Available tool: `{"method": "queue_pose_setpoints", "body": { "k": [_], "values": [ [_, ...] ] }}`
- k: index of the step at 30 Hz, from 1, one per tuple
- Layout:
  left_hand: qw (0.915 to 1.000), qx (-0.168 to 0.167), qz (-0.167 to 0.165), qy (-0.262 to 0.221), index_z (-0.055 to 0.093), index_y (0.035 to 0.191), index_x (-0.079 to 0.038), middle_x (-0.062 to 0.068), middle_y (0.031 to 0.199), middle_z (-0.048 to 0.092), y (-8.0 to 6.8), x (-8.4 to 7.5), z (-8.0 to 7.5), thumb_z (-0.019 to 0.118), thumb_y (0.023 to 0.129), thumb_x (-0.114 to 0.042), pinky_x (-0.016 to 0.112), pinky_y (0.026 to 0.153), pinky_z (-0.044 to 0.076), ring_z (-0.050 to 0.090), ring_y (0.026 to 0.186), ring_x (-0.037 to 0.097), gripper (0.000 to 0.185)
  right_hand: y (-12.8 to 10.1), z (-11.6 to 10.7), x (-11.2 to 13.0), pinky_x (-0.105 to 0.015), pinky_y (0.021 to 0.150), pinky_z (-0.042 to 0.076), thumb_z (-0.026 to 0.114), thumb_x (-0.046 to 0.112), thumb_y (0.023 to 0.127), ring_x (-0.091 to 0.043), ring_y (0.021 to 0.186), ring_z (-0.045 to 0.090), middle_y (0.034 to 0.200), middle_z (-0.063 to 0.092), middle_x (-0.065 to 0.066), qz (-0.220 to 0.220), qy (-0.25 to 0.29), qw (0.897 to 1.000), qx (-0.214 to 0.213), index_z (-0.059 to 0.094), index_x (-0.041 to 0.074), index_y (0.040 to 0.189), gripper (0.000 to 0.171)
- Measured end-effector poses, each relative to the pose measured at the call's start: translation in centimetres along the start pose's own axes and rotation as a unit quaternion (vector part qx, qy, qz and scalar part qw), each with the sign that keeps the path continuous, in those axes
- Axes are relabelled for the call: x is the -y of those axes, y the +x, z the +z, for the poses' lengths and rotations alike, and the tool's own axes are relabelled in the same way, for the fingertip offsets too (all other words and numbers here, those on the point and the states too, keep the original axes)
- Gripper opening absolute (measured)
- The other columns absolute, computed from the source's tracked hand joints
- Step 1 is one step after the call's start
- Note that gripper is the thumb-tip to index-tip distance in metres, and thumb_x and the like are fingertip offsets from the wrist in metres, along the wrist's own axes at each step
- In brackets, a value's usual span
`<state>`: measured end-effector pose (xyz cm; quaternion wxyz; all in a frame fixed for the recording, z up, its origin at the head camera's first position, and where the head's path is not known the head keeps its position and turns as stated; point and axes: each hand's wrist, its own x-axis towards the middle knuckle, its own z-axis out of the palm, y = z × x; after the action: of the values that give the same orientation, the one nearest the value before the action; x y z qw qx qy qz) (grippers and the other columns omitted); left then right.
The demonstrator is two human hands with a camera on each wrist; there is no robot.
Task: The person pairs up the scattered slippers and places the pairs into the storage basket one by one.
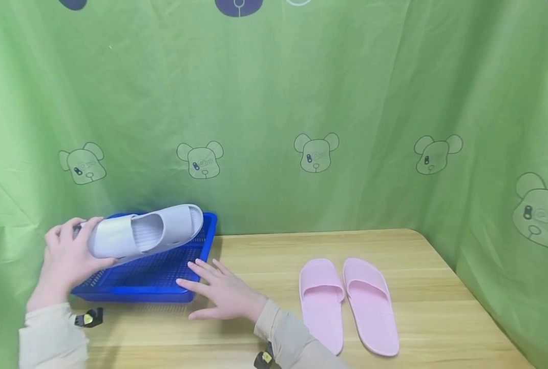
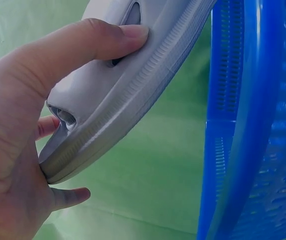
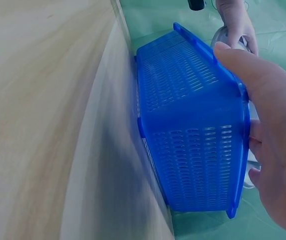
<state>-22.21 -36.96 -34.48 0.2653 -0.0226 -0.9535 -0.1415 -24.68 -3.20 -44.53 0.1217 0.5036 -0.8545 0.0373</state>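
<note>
My left hand (image 1: 68, 256) grips pale grey slippers (image 1: 114, 238) by their left end, above a blue basket (image 1: 135, 293). A strap shows toward each end, and they look fitted together as a pair. In the left wrist view, the thumb presses the side of the grey slippers (image 2: 95, 90), with other fingers partly hidden behind. My right hand (image 1: 230, 292) has its fingers spread at the basket's front right corner. In the right wrist view, this hand (image 3: 278, 135) is beside the rim of the blue basket (image 3: 198, 112); whether it touches, I cannot tell.
Two pink slippers, a left one (image 1: 322, 318) and a right one (image 1: 375, 320), lie side by side on the wooden table (image 1: 255, 246), right of the right hand. A green curtain (image 1: 274, 102) with bear prints hangs behind the table and at both sides.
</note>
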Motion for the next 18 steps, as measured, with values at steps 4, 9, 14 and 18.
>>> {"method": "queue_pose_setpoints", "body": {
  "k": [4, 9, 14, 18],
  "values": [
    [0.9999, 0.006, 0.01, 0.008, 0.046, 0.137, -0.011, 0.032, 0.136, 0.035, 0.3, 0.2, 0.0, 0.091, 0.051, -0.03, 0.075, 0.085, 0.029, 0.022, 0.121, 0.057, 0.099, -0.1, -0.3, 0.1, -0.049, 0.123, 0.01, 0.037, 0.071, 0.092, -0.022, 0.153, 0.006, 0.165, 0.006, -0.003, 0.007, 0.01, 1.0, 0.011, 0.007, 0.041, 0.154, 0.076],
    [0.9994, 0.02, 0.02, 0.02, 0.046, 0.136, -0.012, 0.032, 0.136, 0.035, 0.8, 0.2, -0.1, 0.091, 0.049, -0.031, 0.077, 0.086, 0.027, 0.023, 0.121, 0.057, 0.099, -0.2, -0.5, 0.2, -0.05, 0.123, 0.011, 0.035, 0.07, 0.093, -0.023, 0.153, 0.009, 0.165, 0.008, -0.004, 0.012, 0.017, 1.0, 0.02, 0.005, 0.043, 0.154, 0.073],
    [0.9981, 0.032, 0.038, 0.038, 0.045, 0.137, -0.012, 0.033, 0.136, 0.035, 1.3, 0.2, -0.1, 0.092, 0.048, -0.032, 0.079, 0.088, 0.026, 0.024, 0.121, 0.059, 0.103, 0.0, -0.4, 0.2, -0.05, 0.123, 0.011, 0.032, 0.071, 0.093, -0.021, 0.154, 0.006, 0.166, 0.003, -0.002, 0.016, 0.016, 0.999, 0.027, -0.001, 0.044, 0.152, 0.073],
    [0.9974, 0.041, 0.045, 0.04, 0.044, 0.138, -0.012, 0.032, 0.136, 0.035, 1.6, 0.1, -0.1, 0.092, 0.049, -0.032, 0.079, 0.088, 0.025, 0.023, 0.121, 0.059, 0.102, 0.0, -0.3, 0.1, -0.05, 0.124, 0.009, 0.032, 0.071, 0.093, -0.018, 0.153, -0.001, 0.165, 0.001, -0.001, 0.018, 0.021, 0.999, 0.029, -0.002, 0.045, 0.152, 0.073]
  ]
}}
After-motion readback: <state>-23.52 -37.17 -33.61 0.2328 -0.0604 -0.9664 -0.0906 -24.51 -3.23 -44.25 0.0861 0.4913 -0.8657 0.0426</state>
